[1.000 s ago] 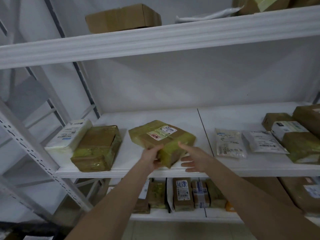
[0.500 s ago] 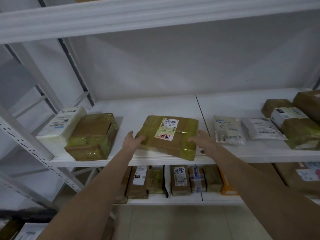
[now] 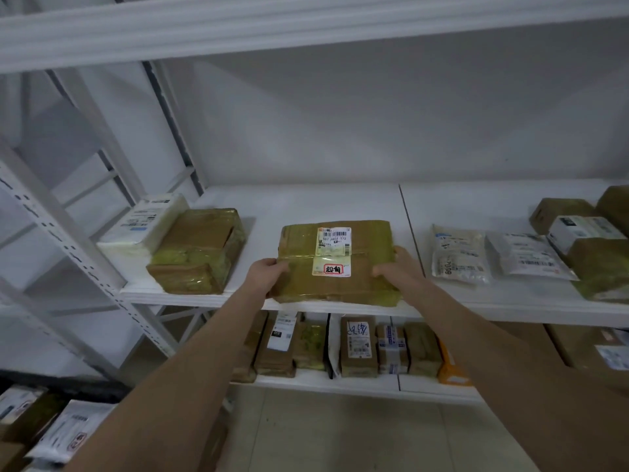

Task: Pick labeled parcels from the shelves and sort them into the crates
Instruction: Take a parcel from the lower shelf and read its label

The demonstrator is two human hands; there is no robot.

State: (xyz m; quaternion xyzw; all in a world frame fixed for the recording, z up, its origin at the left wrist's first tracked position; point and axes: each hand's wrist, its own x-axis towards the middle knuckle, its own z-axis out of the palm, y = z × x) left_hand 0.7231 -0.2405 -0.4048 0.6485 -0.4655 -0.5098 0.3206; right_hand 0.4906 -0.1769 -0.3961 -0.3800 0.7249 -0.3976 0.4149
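Note:
A flat brown cardboard parcel (image 3: 357, 270) wrapped in clear tape lies at the front edge of the white middle shelf (image 3: 326, 206). It carries a white barcode label and a sticker with red-framed writing, both facing me squarely. My left hand (image 3: 267, 273) grips its left side and my right hand (image 3: 394, 269) grips its right side. The parcel's near edge sticks out slightly over the shelf lip.
Left on the same shelf lie a taped brown box (image 3: 200, 252) and a white packet (image 3: 144, 223). White mailer bags (image 3: 459, 255) and brown boxes (image 3: 599, 247) lie to the right. The lower shelf holds several upright parcels (image 3: 357, 347). More parcels (image 3: 44, 427) sit bottom left.
The parcel has been turned from skewed to square with its label facing me, and drawn to the shelf's front edge. Both hands moved from its near corner to its two sides.

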